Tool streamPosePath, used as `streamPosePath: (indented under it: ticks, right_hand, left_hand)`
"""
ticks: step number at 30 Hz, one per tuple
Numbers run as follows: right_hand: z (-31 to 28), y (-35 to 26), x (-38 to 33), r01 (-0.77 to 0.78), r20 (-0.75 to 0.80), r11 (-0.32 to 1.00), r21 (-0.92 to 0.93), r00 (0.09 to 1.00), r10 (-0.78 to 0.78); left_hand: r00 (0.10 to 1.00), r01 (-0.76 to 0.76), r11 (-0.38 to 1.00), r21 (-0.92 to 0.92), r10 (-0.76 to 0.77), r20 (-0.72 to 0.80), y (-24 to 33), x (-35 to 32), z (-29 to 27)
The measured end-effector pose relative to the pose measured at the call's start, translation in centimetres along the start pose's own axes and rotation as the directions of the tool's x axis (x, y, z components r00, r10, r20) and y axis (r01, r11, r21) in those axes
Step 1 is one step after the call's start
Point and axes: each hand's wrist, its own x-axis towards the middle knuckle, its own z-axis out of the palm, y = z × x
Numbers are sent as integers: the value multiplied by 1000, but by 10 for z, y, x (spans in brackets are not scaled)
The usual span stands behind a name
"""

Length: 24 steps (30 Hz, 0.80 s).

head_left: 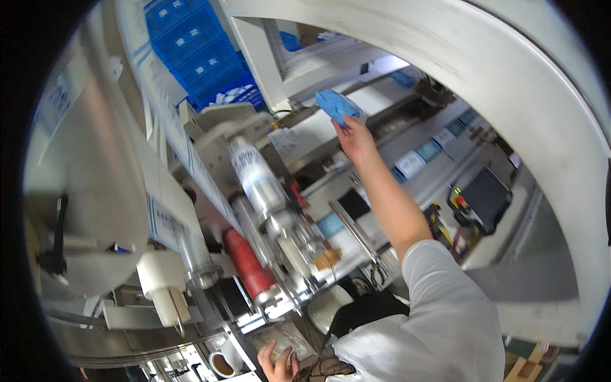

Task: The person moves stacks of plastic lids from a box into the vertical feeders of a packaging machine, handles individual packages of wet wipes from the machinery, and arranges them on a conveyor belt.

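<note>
Out ahead and to the right, my right hand (356, 137) reaches across the machine with its arm outstretched. Its fingers are closed around the near end of a light blue soft packet (335, 105). Down at the lower edge, my left hand (278, 364) has bent fingers standing apart, and nothing shows in them. Beside it lies a sheet of crumpled clear plastic (286, 337). Below the right forearm, several blue and white packs (410, 164) sit in a row on a conveyor (388, 178).
Printed film (184, 143) runs on the left past metal rollers (258, 181) and a red roller (248, 264). Stacked blue crates (194, 51) stand behind. A black control panel (482, 198) is at the right, and a pale curved machine frame (509, 70) arches over the upper right.
</note>
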Motion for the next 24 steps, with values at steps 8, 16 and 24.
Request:
streamPosePath:
  ticks: [8,16,24]
  right_hand:
    - [15,-32,-328,257,149,645,-719,965,-217]
    - [4,0,-535,576,595,149,-804,784,178]
    - [63,-93,-523,918,828,-200,-342,395,398]
  left_hand:
    - [959,-140,791,-595,257,116,36,43,-6]
    - [821,403,-278,-872,-311,479,80,6,9]
    - [736,541,-228,-810,-338,587,56,-26,-33]
